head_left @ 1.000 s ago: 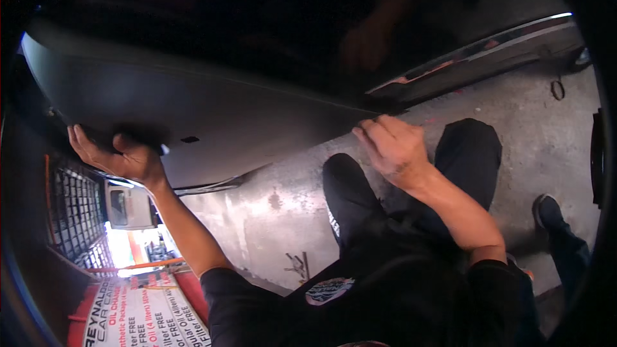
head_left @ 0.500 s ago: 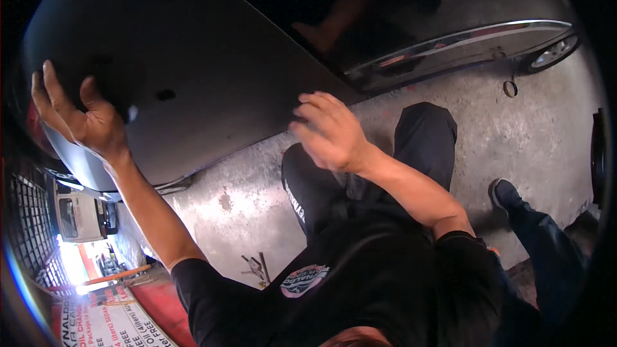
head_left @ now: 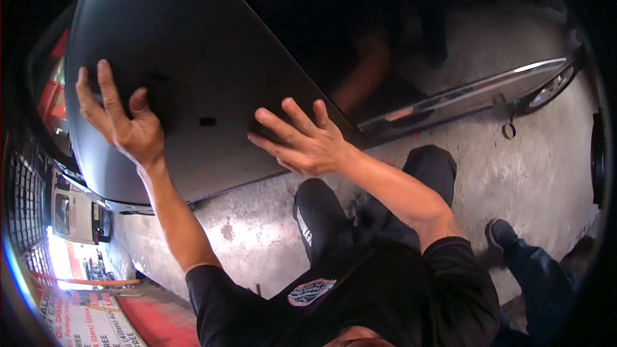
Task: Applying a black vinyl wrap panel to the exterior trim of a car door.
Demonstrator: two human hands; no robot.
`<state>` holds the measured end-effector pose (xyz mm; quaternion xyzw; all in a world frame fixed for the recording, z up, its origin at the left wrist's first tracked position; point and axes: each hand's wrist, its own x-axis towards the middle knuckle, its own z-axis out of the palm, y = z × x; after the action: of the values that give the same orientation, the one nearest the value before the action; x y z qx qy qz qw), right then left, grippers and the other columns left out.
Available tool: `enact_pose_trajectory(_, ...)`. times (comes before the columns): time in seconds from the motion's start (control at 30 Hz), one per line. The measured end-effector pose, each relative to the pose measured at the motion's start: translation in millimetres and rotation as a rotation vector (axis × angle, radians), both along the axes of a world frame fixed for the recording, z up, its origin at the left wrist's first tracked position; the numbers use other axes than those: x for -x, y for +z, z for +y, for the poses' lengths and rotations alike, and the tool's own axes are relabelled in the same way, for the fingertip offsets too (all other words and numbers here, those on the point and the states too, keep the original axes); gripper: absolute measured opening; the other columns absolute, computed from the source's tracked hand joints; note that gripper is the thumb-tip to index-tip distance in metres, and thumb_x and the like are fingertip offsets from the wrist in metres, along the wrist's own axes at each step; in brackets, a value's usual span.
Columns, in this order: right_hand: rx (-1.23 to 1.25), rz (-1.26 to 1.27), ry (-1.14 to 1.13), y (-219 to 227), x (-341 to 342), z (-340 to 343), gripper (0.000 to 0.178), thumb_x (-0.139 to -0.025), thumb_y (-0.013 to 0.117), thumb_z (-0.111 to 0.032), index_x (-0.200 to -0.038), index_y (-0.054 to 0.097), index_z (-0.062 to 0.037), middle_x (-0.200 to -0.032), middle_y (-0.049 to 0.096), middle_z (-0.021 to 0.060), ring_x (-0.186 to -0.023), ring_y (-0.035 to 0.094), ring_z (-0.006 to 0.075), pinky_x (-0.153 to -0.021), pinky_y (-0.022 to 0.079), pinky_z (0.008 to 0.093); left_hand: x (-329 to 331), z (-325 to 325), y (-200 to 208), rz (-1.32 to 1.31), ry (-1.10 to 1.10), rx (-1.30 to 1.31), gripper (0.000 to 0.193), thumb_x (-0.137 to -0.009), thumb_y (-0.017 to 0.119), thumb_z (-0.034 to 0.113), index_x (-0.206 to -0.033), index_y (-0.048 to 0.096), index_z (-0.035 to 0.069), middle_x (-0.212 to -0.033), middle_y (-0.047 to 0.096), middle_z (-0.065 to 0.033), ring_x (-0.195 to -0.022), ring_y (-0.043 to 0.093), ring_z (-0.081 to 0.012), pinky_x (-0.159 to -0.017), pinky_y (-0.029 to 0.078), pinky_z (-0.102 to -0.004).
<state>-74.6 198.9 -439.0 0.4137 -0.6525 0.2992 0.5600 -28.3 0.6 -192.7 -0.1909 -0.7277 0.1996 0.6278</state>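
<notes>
A large matte dark panel (head_left: 186,38) of a car's bodywork fills the upper left, with a small dark slot (head_left: 207,121) in it. Over its left part reaches my left hand (head_left: 128,128), fingers spread and holding nothing. My right hand (head_left: 305,138) is stretched out flat near the panel's lower edge, its fingers apart and also without any object. Whether either palm touches the surface, I cannot tell. To the right, the glossy black side of the car (head_left: 411,45) mirrors an arm.
The car's wheel (head_left: 551,93) is at the far right, near a small ring (head_left: 509,130) on the concrete floor (head_left: 257,218). Another person's shoe (head_left: 504,232) stands at right. A white vehicle (head_left: 74,212) and a printed banner (head_left: 96,321) are at left.
My right hand has moved left and spread its fingers over the panel. The view has shifted, so the panel and my left hand appear farther right.
</notes>
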Motion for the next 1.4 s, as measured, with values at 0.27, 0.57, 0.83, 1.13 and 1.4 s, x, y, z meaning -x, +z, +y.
enact_pose_trajectory(0.27, -0.087, -0.028, -0.055, 6, -6, 13, 0.040, -0.095, 0.058, -0.026, -0.135, 0.066, -0.0288, -0.167, 0.028, 0.0043, -0.158, 0.008, 0.0313, -0.125, -0.011, 0.0548, -9, 5, -6, -0.003, 0.043, -0.155, 0.058, -0.094, 0.060, 0.054, -0.145, 0.058, 0.026, -0.153, 0.046, -0.0134, -0.145, 0.038, -0.0373, -0.119, 0.023, -0.0606)
enact_pose_trajectory(0.57, -0.139, -0.083, -0.035, 15, -14, 21, 0.042, -0.088, 0.064, -0.014, -0.128, 0.072, -0.0234, -0.165, 0.033, 0.0083, -0.157, 0.014, 0.0363, -0.125, -0.005, 0.0554, -11, 7, -11, -0.047, 0.046, -0.221, 0.057, -0.093, 0.067, 0.042, -0.147, 0.056, 0.026, -0.156, 0.045, -0.0107, -0.147, 0.035, -0.0366, -0.120, 0.021, -0.0603)
enact_pose_trajectory(0.83, -0.152, -0.358, 0.271, 1, -59, 9, 0.052, -0.072, 0.071, -0.004, -0.123, 0.070, -0.0139, -0.161, 0.035, 0.0204, -0.153, 0.024, 0.0414, -0.124, 0.013, 0.0591, 5, -2, -19, 0.048, -0.003, -0.136, 0.054, -0.096, 0.063, 0.050, -0.144, 0.058, 0.028, -0.151, 0.049, -0.0125, -0.142, 0.041, -0.0394, -0.116, 0.025, -0.0618)
enact_pose_trajectory(1.13, -0.199, -0.307, 0.423, 8, -66, 10, 0.044, -0.074, 0.072, -0.001, -0.118, 0.068, -0.0061, -0.144, 0.051, 0.0258, -0.144, 0.039, 0.0463, -0.118, 0.031, 0.0593, 4, -4, -18, 0.074, 0.009, -0.093, 0.052, -0.094, 0.068, 0.042, -0.143, 0.059, 0.029, -0.148, 0.052, -0.0130, -0.139, 0.044, -0.0394, -0.111, 0.031, -0.0603)
enact_pose_trajectory(1.4, -0.074, -0.027, 0.113, 134, -23, 45, 0.045, -0.080, 0.067, -0.004, -0.125, 0.070, -0.0090, -0.155, 0.042, 0.0246, -0.151, 0.028, 0.0435, -0.125, 0.015, 0.0561, -14, 16, -18, -0.041, 0.082, -0.271, 0.053, -0.097, 0.062, 0.042, -0.146, 0.057, 0.024, -0.157, 0.043, -0.0142, -0.147, 0.035, -0.0398, -0.120, 0.020, -0.0596)
